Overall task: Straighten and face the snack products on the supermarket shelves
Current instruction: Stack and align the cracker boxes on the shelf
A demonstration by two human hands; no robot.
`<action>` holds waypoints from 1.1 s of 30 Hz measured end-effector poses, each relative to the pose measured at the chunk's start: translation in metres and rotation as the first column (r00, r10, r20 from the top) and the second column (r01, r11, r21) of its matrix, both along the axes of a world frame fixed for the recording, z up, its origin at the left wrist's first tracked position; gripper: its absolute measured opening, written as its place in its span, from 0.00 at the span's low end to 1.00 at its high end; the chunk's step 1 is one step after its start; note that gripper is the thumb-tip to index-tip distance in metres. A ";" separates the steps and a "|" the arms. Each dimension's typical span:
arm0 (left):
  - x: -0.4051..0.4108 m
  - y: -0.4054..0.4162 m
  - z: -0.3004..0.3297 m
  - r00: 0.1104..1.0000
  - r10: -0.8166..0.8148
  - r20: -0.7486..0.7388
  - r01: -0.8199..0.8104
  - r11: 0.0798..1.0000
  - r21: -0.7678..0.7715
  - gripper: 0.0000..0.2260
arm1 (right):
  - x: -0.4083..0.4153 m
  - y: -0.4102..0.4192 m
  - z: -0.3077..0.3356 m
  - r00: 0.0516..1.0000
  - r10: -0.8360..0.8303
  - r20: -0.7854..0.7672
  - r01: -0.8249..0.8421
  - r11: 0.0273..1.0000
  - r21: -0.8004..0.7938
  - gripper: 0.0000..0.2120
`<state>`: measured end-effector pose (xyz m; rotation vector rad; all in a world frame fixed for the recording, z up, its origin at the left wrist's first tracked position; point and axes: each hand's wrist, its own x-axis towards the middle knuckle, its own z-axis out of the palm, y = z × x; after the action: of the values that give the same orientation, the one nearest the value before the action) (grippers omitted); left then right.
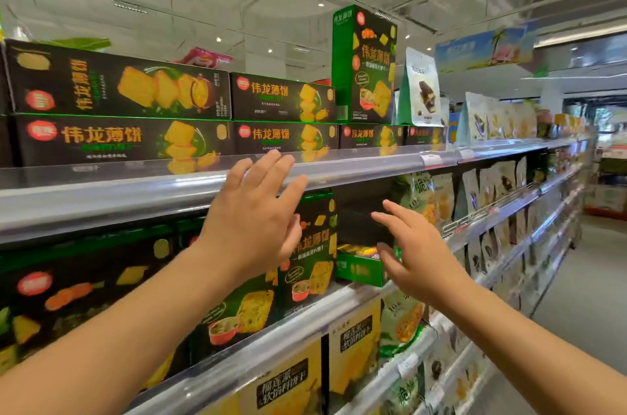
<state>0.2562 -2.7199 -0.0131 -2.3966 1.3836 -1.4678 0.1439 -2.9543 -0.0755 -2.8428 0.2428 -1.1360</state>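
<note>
Both hands up at the second shelf, nothing gripped.

I see the left hand (249, 211) with fingers spread loose over an upright box (310, 258), long axis vertical, face out to the aisle. Right hand (412, 253), fingers relaxed, reaches at a green box (359, 267) lying flat in the gap just beside it.
</note>
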 end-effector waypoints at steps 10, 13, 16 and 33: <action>0.037 -0.120 0.006 0.998 0.059 -0.027 -0.061 0.995 -0.081 0.28 | 0.083 -0.089 0.060 0.992 0.052 0.117 -0.050 0.999 -0.023 0.24; 0.040 -0.132 0.007 0.994 0.105 -0.007 -0.105 0.990 -0.097 0.22 | 0.099 -0.103 0.058 0.990 0.061 0.126 -0.053 0.997 -0.063 0.23; 0.040 -0.141 0.016 0.996 0.086 0.022 -0.082 0.984 -0.156 0.15 | 0.104 -0.113 0.054 0.981 0.117 0.154 -0.111 0.993 -0.049 0.23; 0.046 -0.170 0.006 0.956 0.231 0.183 -0.130 0.888 -0.441 0.12 | 0.114 -0.176 0.001 0.762 0.626 0.166 -0.518 0.743 -0.424 0.23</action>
<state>0.3022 -2.8894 -0.0074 -2.3839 0.8281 -2.0881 0.2580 -3.1308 -0.0748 -2.6110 -0.9030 -1.5241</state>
